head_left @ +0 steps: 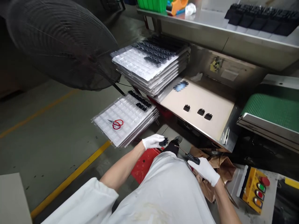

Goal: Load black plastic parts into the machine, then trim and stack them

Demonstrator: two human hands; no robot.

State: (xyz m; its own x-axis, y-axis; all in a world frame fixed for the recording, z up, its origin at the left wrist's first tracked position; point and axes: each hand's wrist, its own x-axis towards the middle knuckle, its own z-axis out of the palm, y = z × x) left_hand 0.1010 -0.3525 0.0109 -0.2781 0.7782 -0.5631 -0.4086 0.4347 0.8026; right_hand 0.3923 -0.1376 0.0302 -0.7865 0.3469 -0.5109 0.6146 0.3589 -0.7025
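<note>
My left hand (pixel 153 141), in a white glove, is closed on a small black plastic part (pixel 164 142) above my lap. My white-gloved right hand (pixel 205 169) grips a black-handled tool (pixel 193 158) with a thin metal shaft, its tip pointing toward the left hand. Tip and part are apart. Three similar black parts lie on the beige work surface (pixel 173 101) ahead: one on its own (pixel 186 108), and a pair close together, the nearer-centre part (pixel 201 111) and the right-hand part (pixel 208 116).
Left of the bench, red-handled scissors (pixel 118 124) lie on a low tray stack (pixel 130 132); a taller tray stack (pixel 147 73) stands behind. A large fan (pixel 63 43) is at left. To the right are a green conveyor belt (pixel 273 107) and a yellow button box (pixel 253 189).
</note>
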